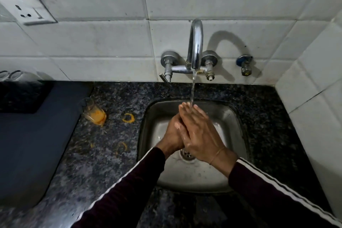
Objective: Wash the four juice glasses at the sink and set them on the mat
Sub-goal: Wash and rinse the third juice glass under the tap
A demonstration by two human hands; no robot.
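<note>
Both my hands are over the steel sink [231, 116], pressed together under the running water from the tap [195, 46]. My left hand [173, 135] is curled against the palm of my right hand [201, 133], which lies flat over it with its fingertips in the stream. I see no glass in either hand. One juice glass [94, 114] with orange residue stands on the granite counter, left of the sink. Two clear glasses [11, 75] stand at the far left edge on a black mat [22, 98], partly cut off by the frame.
A large dark blue sheet [37, 144] covers the counter at left, in front of the black mat. Orange juice rings [128, 117] mark the granite [103, 163] between glass and sink. A wall socket [27, 8] is at upper left and a tiled side wall [314, 107] at right.
</note>
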